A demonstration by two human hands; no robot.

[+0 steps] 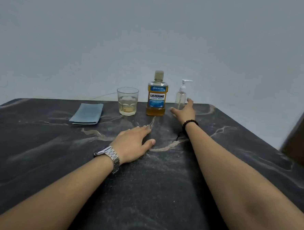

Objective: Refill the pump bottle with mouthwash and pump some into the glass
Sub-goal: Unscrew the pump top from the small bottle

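A mouthwash bottle (156, 95) with amber liquid, a blue label and its cap on stands at the far side of the dark marble table (143, 185). To its left is a clear glass (127, 101) holding a little yellowish liquid. To its right stands a small clear pump bottle (181, 96) with a white pump head. My right hand (184, 110) reaches toward the pump bottle's base, fingers spread and open, just in front of it; contact is unclear. My left hand (133, 142) rests flat on the table in the middle, holding nothing.
A folded grey-blue cloth (87, 113) lies left of the glass. A thin wire runs along the wall behind the glass. A dark brown piece of furniture (301, 134) stands at the table's right edge. The wall sits right behind the bottles.
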